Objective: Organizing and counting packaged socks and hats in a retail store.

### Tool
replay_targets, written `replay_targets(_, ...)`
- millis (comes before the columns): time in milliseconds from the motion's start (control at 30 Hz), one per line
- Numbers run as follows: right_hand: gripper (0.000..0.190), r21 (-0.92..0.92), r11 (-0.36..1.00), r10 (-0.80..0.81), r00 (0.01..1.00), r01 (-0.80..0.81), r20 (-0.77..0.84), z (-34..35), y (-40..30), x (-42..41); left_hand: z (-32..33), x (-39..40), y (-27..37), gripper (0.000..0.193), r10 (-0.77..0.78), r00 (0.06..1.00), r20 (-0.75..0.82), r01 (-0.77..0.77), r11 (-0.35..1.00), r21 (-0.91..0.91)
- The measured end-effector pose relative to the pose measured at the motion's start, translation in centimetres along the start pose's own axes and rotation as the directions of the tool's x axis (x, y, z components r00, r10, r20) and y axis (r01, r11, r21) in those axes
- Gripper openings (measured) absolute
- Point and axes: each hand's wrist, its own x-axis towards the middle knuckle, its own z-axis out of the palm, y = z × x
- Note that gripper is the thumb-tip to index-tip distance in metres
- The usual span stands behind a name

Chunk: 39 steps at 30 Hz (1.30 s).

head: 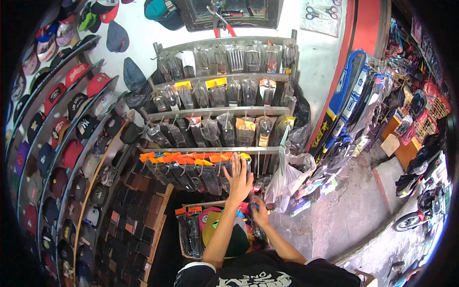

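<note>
My left hand is raised with its fingers spread, in front of the right end of a row of plastic-wrapped packets with orange header cards. Whether its fingertips touch the packets I cannot tell. These packets hang from hooks on the lowest clearly visible metal bar of a display rack. Lower and to the right, my right hand is curled around a small blue item, too small to identify. Below my hands stands a box with wrapped black packets and colourful knit beanies.
Shelves of baseball caps and rows of wallets line the left. A whitish plastic bag hangs at the rack's right end. Scarves hang beside a red post. Red-handled pliers hang above. Concrete floor lies right.
</note>
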Motion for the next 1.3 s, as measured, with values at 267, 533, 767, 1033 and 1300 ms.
replay_targets(267, 0.051, -0.321, 0.847, 0.479, 0.871, -0.424, 0.113, -1.3, 8.2, -7.8, -0.7, -0.6, -1.0, 0.067, 0.03, 0.998, 0.057, -0.033, 0.998, 0.056)
replay_targets(533, 0.05, -0.389, 0.759, 0.625, 0.753, -0.523, 0.207, -2.1, 13.2, -11.7, 0.8, -8.3, -1.3, 0.055, -0.023, 0.996, 0.088, 0.029, 0.998, -0.062)
replay_targets(767, 0.072, -0.498, 0.825, 0.416, 0.884, -0.269, 0.212, 0.4, 16.7, -14.0, 3.4, -22.5, -4.8, 0.047, -0.293, 0.92, 0.261, 0.342, 0.925, -0.167)
replay_targets(1033, 0.092, -0.666, 0.667, 0.552, 0.822, -0.333, 0.142, 4.1, 12.1, -13.3, 1.6, -29.9, -7.6, 0.04, -0.383, 0.859, 0.338, 0.462, 0.865, -0.194)
replay_targets(1300, 0.039, -0.577, 0.489, 0.718, 0.678, -0.654, -0.16, 6.4, 17.1, -10.4, 0.0, -32.2, -11.0, 0.038, -0.376, 0.843, 0.385, 0.474, 0.857, -0.2)
